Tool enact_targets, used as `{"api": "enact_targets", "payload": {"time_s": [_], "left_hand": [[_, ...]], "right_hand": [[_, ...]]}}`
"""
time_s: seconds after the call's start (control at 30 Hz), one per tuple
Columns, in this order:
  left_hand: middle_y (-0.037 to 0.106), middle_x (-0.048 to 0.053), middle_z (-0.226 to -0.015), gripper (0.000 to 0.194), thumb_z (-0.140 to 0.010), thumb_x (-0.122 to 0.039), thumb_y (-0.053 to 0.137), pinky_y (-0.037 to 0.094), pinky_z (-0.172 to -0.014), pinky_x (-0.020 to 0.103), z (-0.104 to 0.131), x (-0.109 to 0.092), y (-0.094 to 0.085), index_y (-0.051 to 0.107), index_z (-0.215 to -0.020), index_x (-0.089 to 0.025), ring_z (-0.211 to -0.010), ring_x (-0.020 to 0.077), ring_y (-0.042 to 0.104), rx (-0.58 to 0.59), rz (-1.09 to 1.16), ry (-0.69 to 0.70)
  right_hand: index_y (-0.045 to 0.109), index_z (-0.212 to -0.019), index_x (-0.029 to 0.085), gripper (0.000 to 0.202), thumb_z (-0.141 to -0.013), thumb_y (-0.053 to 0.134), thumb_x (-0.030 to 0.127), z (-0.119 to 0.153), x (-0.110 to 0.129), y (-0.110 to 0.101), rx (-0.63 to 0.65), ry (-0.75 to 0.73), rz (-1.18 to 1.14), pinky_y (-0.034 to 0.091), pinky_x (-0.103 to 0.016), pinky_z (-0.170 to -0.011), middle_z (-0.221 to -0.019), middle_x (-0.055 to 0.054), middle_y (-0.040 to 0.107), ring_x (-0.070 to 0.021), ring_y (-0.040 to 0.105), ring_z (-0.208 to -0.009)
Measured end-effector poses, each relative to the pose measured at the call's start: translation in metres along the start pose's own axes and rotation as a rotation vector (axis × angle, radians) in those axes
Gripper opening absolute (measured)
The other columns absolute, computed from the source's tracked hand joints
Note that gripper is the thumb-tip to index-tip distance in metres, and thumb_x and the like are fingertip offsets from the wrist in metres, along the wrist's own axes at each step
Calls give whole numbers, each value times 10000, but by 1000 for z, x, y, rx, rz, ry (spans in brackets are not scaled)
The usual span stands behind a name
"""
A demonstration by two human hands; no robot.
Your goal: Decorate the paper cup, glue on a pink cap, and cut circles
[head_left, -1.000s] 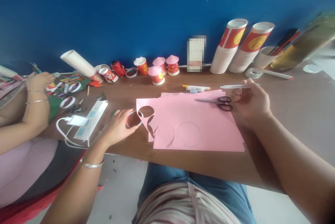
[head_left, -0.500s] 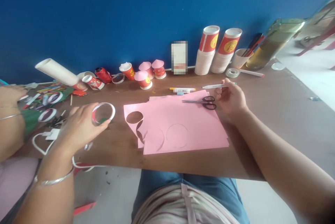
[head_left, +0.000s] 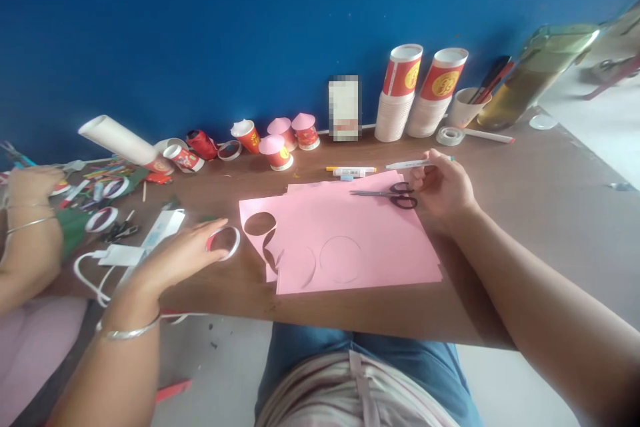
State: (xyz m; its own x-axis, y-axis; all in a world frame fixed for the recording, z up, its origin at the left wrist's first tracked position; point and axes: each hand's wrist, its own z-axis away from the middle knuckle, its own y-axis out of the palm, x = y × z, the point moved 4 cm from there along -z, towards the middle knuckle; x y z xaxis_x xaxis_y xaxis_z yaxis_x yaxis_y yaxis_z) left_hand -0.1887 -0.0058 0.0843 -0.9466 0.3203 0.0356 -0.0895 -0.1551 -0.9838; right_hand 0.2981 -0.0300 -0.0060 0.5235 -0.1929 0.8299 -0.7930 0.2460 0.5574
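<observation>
My left hand (head_left: 193, 250) is closed around a paper ring (head_left: 237, 244), white-rimmed with red, like a slice of paper cup, low over the table left of the pink paper (head_left: 370, 230). Whether the ring touches the table I cannot tell. Between the fingertips of my right hand (head_left: 445, 180) is a slim white marker (head_left: 407, 164), held level over the paper's far right corner. Two drawn circle outlines mark the top sheet; round holes are cut at its left side. Black-handled scissors (head_left: 395, 195) lie on the paper near my right hand.
Stacked paper cups (head_left: 397, 100), a roll of tape (head_left: 450, 136) and a tilted bottle (head_left: 530, 87) stand at the back right. Small cups with pink cone tops (head_left: 274, 150) line the wall. A power strip (head_left: 163, 228) and another person's arm (head_left: 30, 234) are at left.
My left hand has moved right and down with the ring, closer to the pink paper, uncovering the power strip. My right hand keeps its hold on the marker. The view has shifted slightly.
</observation>
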Motion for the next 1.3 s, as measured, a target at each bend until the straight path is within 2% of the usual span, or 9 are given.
{"api": "enact_targets", "payload": {"time_s": [0.07, 0.17, 0.23, 0.3, 0.43, 0.57, 0.83, 1.07, 1.3], "left_hand": [[717, 94, -1368, 421, -925, -414, 560, 553, -1014, 459, -12, -22, -14, 716, -1280, -251, -1212, 348, 698, -104, 16, 41], [778, 64, -1198, 317, -994, -334, 519, 563, -982, 374, -43, -89, -23, 751, -1189, -239, -1074, 248, 742, -290, 165, 262], [781, 61, -1148, 274, -1003, -273, 535, 567, -941, 343, -71, -142, -13, 760, -1150, -223, -1026, 217, 739, -288, 225, 462], [769, 81, -1119, 272, -985, -165, 525, 568, -891, 330, -100, -186, 1, 757, -1125, -193, -1009, 216, 729, -297, 200, 555], [722, 96, -982, 213, -947, -106, 542, 516, -674, 296, -140, -232, 23, 747, -976, -156, -798, 201, 687, -299, 62, 586], [679, 108, -988, 179, -935, -85, 533, 474, -641, 294, -146, -236, 27, 700, -909, -144, -739, 183, 641, -318, 46, 582], [691, 87, -869, 238, -888, 0, 481, 516, -793, 343, -146, -226, 31, 659, -897, -158, -876, 231, 649, -338, 145, 570], [728, 113, -1032, 285, -874, 4, 521, 546, -938, 378, -142, -220, 43, 724, -1004, -147, -1034, 250, 654, -370, 195, 667], [704, 80, -982, 186, -901, -47, 575, 540, -805, 305, -145, -213, 46, 697, -984, -160, -897, 196, 659, -389, 375, 605]], "right_hand": [[665, -793, 234, 294, -743, 870, 439, 0, 0, 0, 2, -19, 23, 454, -244, -469, -585, 41, 597, -106, 510, -500], [687, -805, 226, 254, -743, 866, 394, 1, 2, 2, 4, -36, 78, 465, -253, -485, -613, 31, 606, -114, 529, -527], [686, -787, 228, 259, -735, 877, 396, 3, 3, 3, -8, -37, 120, 464, -253, -488, -614, 32, 599, -113, 530, -530], [680, -763, 233, 285, -715, 897, 412, 6, 5, 5, -32, -51, 171, 458, -249, -486, -628, 31, 610, -107, 526, -523], [669, -734, 237, 330, -685, 914, 452, 9, 9, 9, -39, -90, 238, 439, -260, -478, -638, 27, 619, -106, 516, -508], [662, -721, 233, 339, -690, 909, 462, 8, 6, 10, -20, -56, 274, 410, -253, -461, -632, 20, 626, -104, 520, -505], [688, -734, 217, 348, -665, 922, 465, 14, 4, 19, 14, -20, 375, 440, -226, -479, -625, 4, 650, -100, 543, -529], [714, -731, 206, 285, -680, 898, 418, 18, 2, 24, 14, -49, 515, 455, -230, -485, -617, -2, 652, -108, 548, -537], [771, -855, 204, 293, -727, 869, 448, 19, -4, 20, 81, -1, 627, 488, -229, -471, -748, -52, 738, -177, 666, -657]]}}
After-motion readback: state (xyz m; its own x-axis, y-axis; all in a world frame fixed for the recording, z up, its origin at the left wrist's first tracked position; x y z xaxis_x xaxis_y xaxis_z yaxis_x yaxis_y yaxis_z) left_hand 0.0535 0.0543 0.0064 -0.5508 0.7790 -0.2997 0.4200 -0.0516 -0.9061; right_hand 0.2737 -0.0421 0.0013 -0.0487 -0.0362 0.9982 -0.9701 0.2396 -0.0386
